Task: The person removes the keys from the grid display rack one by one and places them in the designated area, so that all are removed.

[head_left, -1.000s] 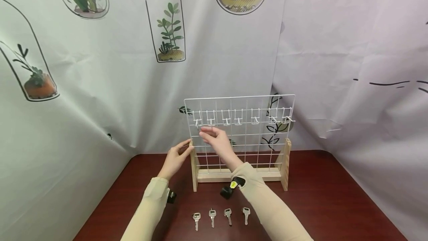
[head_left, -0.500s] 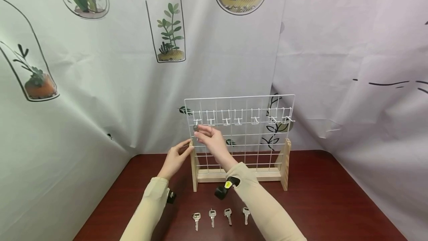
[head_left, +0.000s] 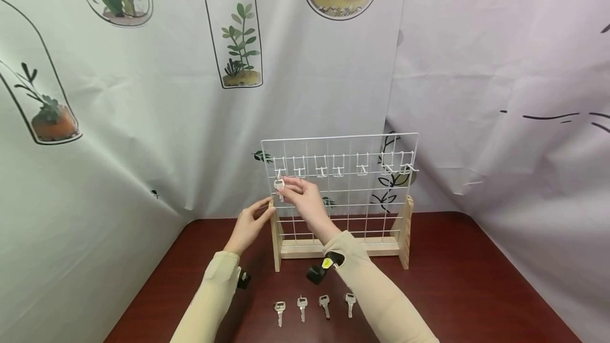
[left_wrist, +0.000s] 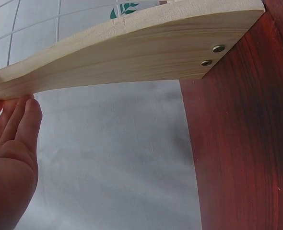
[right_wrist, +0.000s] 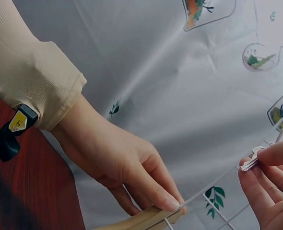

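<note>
A silver key (head_left: 279, 186) is pinched between the thumb and fingers of my right hand (head_left: 307, 202), just below the leftmost white hook (head_left: 279, 173) of the wire grid rack (head_left: 350, 190). The right wrist view also shows this key (right_wrist: 251, 162), its bow end close to the wire. My left hand (head_left: 248, 226) grips the top of the rack's left wooden upright (head_left: 276, 237). In the left wrist view, fingers (left_wrist: 30, 120) lie against the underside of that wooden upright (left_wrist: 132, 52).
Several more white hooks (head_left: 363, 170) line the upper grid to the right. On the dark red table (head_left: 457, 279), several silver keys (head_left: 302, 308) lie in a row in front of the rack. Behind stands a white printed cloth (head_left: 333, 78).
My right hand has moved slightly left and the key has turned, so its flat face now shows beneath the leftmost hook. The left hand has stayed on the upright.
</note>
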Action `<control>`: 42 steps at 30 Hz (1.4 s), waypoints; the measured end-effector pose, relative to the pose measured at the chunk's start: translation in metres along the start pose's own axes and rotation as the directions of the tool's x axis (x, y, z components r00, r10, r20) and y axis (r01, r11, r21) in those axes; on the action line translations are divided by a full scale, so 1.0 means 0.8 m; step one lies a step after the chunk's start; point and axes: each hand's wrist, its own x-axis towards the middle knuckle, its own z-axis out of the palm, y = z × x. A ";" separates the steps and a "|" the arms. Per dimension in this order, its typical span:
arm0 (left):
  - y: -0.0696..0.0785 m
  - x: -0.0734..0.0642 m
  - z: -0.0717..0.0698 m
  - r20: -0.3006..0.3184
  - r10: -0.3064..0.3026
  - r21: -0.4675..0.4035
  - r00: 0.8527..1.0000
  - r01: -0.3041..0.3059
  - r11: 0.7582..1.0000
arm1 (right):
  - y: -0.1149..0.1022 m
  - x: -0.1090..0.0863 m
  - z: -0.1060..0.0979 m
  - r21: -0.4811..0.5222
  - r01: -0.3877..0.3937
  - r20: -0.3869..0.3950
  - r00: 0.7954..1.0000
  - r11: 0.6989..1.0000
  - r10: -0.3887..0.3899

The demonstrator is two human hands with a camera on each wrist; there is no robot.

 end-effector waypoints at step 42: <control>0.056 -0.017 -0.008 0.034 -0.019 -0.024 0.999 0.020 1.000 | -0.035 -0.038 -0.011 0.057 0.049 0.036 0.998 0.997 -0.051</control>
